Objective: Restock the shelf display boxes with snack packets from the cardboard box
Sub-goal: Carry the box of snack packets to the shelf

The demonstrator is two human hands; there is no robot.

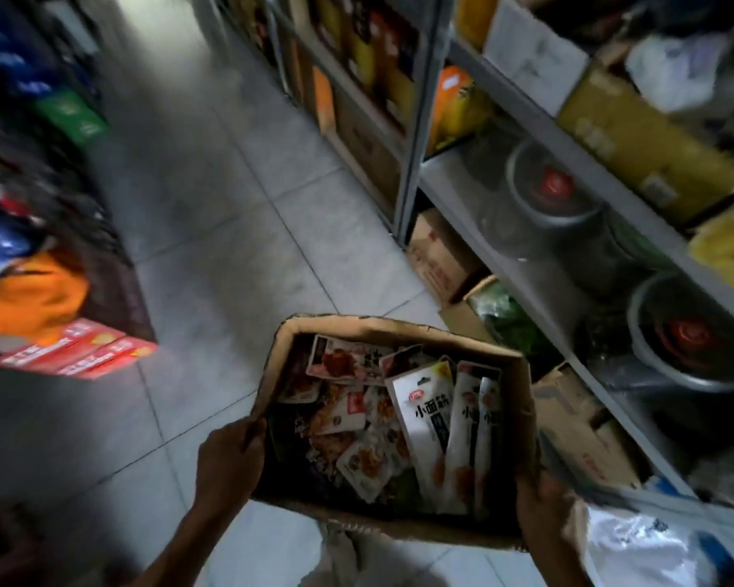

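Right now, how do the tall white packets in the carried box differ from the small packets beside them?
The tall white packets are long and narrow with large black characters, leaning together along the right side of the cardboard box. The small packets are short and squarish with food pictures, lying jumbled flat across the middle and left. Both kinds sit loose in the box, which the left hand and right hand grip.

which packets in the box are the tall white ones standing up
The tall white packets stand along the cardboard box's right wall, near the right hand; the other packets are small, reddish and lie flat.
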